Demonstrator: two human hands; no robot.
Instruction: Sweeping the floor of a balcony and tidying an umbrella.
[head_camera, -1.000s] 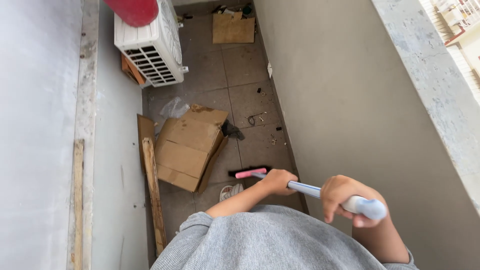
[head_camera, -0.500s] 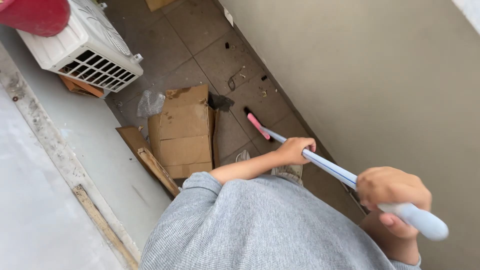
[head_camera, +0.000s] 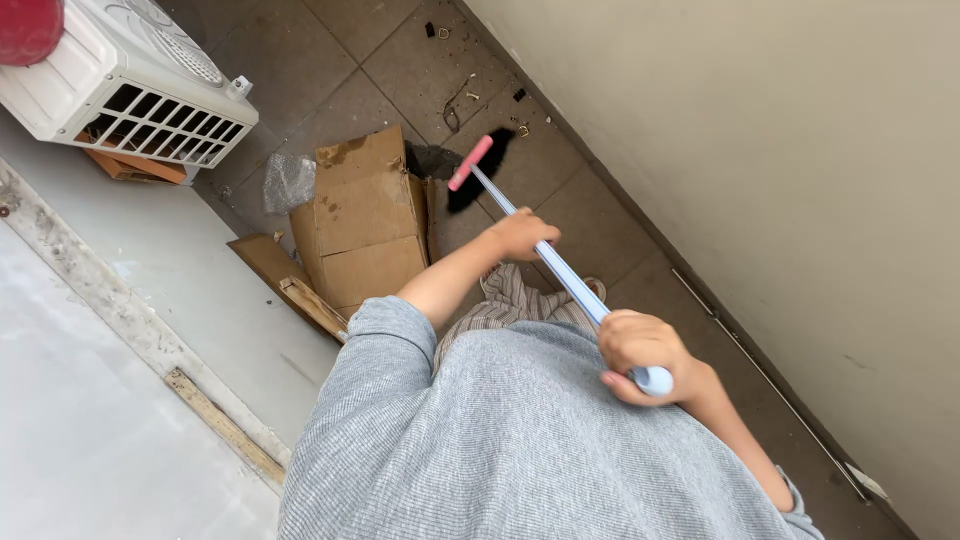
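Nearest me, my right hand (head_camera: 640, 350) wraps the rounded end of the pale blue broom handle (head_camera: 560, 270). Further along, my left hand (head_camera: 520, 235) grips its middle. The pink broom head with black bristles (head_camera: 478, 168) rests on the grey tiled floor (head_camera: 590, 220), just beside the flattened brown cardboard box (head_camera: 365, 225). Beyond stands a white air-conditioner unit (head_camera: 130, 80).

Soft daylight fills this place, and nothing looks dim. The wall (head_camera: 760, 150) beside me is bright and even, with no glare. Shadows are faint; a small dark one sits under the white air unit (head_camera: 130, 90). The floor tiles (head_camera: 330, 60) near that unit look sharp. My grey sweater (head_camera: 500, 450) is close and a bit soft. Lines near the unit lean at the edges.
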